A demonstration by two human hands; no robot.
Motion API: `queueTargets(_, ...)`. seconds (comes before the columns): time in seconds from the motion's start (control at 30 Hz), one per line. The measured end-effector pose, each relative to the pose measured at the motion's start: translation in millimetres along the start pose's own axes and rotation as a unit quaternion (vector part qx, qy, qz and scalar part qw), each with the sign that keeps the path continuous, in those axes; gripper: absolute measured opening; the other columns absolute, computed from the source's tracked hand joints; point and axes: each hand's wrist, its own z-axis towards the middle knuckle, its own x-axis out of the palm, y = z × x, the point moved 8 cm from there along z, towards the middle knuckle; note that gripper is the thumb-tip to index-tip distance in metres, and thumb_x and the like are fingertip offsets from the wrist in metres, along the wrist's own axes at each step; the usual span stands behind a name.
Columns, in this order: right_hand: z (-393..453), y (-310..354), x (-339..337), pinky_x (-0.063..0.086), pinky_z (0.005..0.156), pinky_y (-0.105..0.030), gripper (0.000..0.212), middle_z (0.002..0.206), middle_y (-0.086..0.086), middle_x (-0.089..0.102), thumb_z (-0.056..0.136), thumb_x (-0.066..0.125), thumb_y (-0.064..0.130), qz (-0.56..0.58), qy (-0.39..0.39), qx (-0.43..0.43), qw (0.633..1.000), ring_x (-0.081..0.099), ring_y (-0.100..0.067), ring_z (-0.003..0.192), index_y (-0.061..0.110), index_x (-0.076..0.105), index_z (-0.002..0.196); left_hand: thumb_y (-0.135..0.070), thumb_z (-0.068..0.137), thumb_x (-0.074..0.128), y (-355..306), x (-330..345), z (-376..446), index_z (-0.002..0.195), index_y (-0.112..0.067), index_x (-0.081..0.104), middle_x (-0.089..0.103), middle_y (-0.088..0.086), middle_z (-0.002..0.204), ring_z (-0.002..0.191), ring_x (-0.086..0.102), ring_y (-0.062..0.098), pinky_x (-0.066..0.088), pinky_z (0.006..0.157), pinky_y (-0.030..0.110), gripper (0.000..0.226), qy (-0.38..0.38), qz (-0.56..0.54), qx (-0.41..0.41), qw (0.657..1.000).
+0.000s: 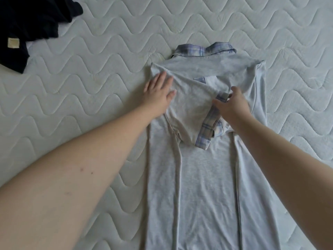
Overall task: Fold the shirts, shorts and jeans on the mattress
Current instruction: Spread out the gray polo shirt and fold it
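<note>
A light grey shirt (203, 181) with a blue plaid collar and plaid sleeve cuffs lies face down on the mattress (90, 91), collar at the far end. Both long sides are folded inward, and the sleeves lie crossed over the back. My left hand (159, 92) rests flat with fingers spread on the shirt's left shoulder. My right hand (230, 103) pinches the plaid cuff of a folded sleeve near the middle of the back.
A dark navy garment (27, 24) with a pale square label lies crumpled at the far left corner. The quilted white mattress stretches around the shirt on the left, right and far side.
</note>
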Motion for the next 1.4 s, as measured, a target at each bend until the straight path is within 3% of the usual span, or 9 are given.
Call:
queueTargets(0.1, 9, -5, 9, 0.041, 0.056, -0.020, 0.073, 0.134, -0.006, 0.054, 0.084, 0.075, 0.038, 0.049, 0.006, 0.020, 0.999, 0.058, -0.023, 0.100, 0.016, 0.038, 0.143, -0.028, 0.099, 0.051, 23, -37, 30, 0.145, -0.021, 0.042, 0.032, 0.008, 0.154, 0.139, 0.031, 0.030, 0.029, 0.110, 0.041, 0.048, -0.071, -0.012, -0.026, 0.997)
queueTargets(0.2, 11, -12, 17, 0.034, 0.051, -0.015, 0.071, 0.126, -0.004, 0.058, 0.080, 0.079, 0.035, 0.062, 0.007, 0.021, 0.998, 0.052, -0.015, 0.089, 0.013, 0.043, 0.137, -0.025, 0.096, 0.059, 45, -55, 62, 0.128, -0.019, 0.058, 0.046, 0.012, 0.138, 0.125, 0.046, 0.031, 0.038, 0.103, 0.036, 0.033, -0.027, -0.042, -0.057, 0.997)
queueTargets(0.43, 12, -30, 18, 0.048, 0.067, -0.026, 0.042, 0.091, 0.016, 0.059, 0.078, 0.079, 0.045, 0.107, 0.026, 0.002, 0.994, 0.057, -0.003, 0.081, 0.028, 0.055, 0.110, -0.031, 0.090, 0.069, 45, -64, 94, 0.111, -0.013, 0.066, 0.066, 0.012, 0.115, 0.106, 0.059, 0.029, 0.043, 0.083, 0.030, 0.028, 0.117, -0.005, -0.013, 0.993)
queueTargets(0.73, 22, -39, 19, 0.057, 0.073, -0.036, 0.024, 0.092, 0.000, 0.068, 0.090, 0.065, 0.043, 0.154, 0.040, 0.037, 0.987, 0.066, -0.021, 0.085, 0.020, 0.062, 0.095, -0.038, 0.089, 0.070, 49, -75, 108, 0.085, -0.019, 0.060, 0.066, 0.008, 0.095, 0.100, 0.062, 0.028, 0.047, 0.081, 0.034, 0.022, 0.130, 0.063, -0.050, 0.988)
queueTargets(0.93, 20, -37, 20, 0.059, 0.073, -0.043, 0.026, 0.094, -0.002, 0.068, 0.093, 0.061, 0.045, 0.158, 0.044, 0.041, 0.986, 0.066, -0.022, 0.084, 0.020, 0.061, 0.097, -0.045, 0.084, 0.073, 65, -66, 94, 0.110, -0.012, 0.051, 0.061, 0.009, 0.104, 0.090, 0.059, 0.026, 0.044, 0.077, 0.032, 0.048, 0.070, -0.090, -0.112, 0.987)
queueTargets(1.03, 16, -34, 22, 0.058, 0.066, -0.034, 0.024, 0.095, 0.008, 0.069, 0.086, 0.069, 0.048, 0.173, 0.054, 0.027, 0.983, 0.067, -0.013, 0.084, 0.028, 0.063, 0.098, -0.056, 0.081, 0.071, 70, -45, 73, 0.114, -0.005, 0.056, 0.066, 0.008, 0.086, 0.064, 0.064, 0.019, 0.051, 0.062, 0.030, 0.063, 0.136, -0.177, -0.208, 0.952)
queueTargets(1.17, 11, -32, 25, 0.062, 0.061, -0.038, 0.029, 0.095, 0.010, 0.073, 0.080, 0.077, 0.046, 0.205, 0.083, 0.040, 0.974, 0.073, -0.012, 0.081, 0.032, 0.069, 0.105, -0.044, 0.077, 0.080, 68, -27, 42, 0.118, -0.005, 0.060, 0.067, 0.007, 0.091, 0.072, 0.064, 0.017, 0.054, 0.072, 0.034, 0.060, 0.189, -0.224, -0.248, 0.923)
queueTargets(1.27, 8, -30, 25, 0.062, 0.060, -0.041, 0.023, 0.091, 0.010, 0.074, 0.082, 0.077, 0.044, 0.216, 0.083, 0.049, 0.972, 0.074, -0.015, 0.080, 0.034, 0.070, 0.101, -0.048, 0.074, 0.081, 54, -44, 25, 0.123, -0.003, 0.050, 0.060, 0.014, 0.119, 0.107, 0.059, 0.030, 0.048, 0.090, 0.039, 0.074, 0.065, -0.102, -0.199, 0.973)
queueTargets(1.4, 8, -23, 14, 0.061, 0.078, -0.043, 0.021, 0.092, 0.004, 0.073, 0.086, 0.071, 0.044, 0.199, 0.046, 0.044, 0.978, 0.072, -0.019, 0.084, 0.027, 0.070, 0.097, -0.039, 0.088, 0.069, 12, -51, -20, 0.108, -0.007, 0.052, 0.056, 0.013, 0.112, 0.103, 0.053, 0.032, 0.041, 0.087, 0.039, 0.041, -0.105, -0.062, -0.087, 0.989)
